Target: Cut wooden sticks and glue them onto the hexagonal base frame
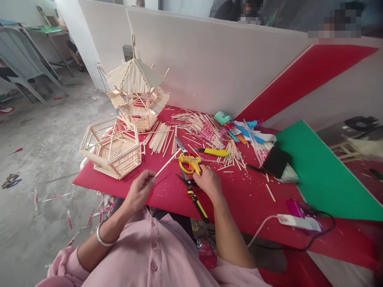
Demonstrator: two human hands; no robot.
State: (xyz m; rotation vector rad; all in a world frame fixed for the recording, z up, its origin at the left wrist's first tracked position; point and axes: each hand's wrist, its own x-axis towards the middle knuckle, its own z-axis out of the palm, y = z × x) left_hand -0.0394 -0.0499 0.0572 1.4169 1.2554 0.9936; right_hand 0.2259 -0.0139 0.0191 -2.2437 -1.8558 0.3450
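"What does the table (239, 199) carry?"
"Two stick models: one roofed tower (134, 77) towards the back, one open frame (111, 153) by the front left corner. One pair of cutters (193, 192), handles reaching the front edge. One glue gun (190, 159) above them."
"Pointing where?"
"Nozzle leftward, long axis roughly along the front edge; the right hand (208, 181) grips its handle."
"And the left hand (142, 189)?"
"Near the front edge, pinching one thin stick (167, 163) that slants away and rightward, far tip just beside the gun."
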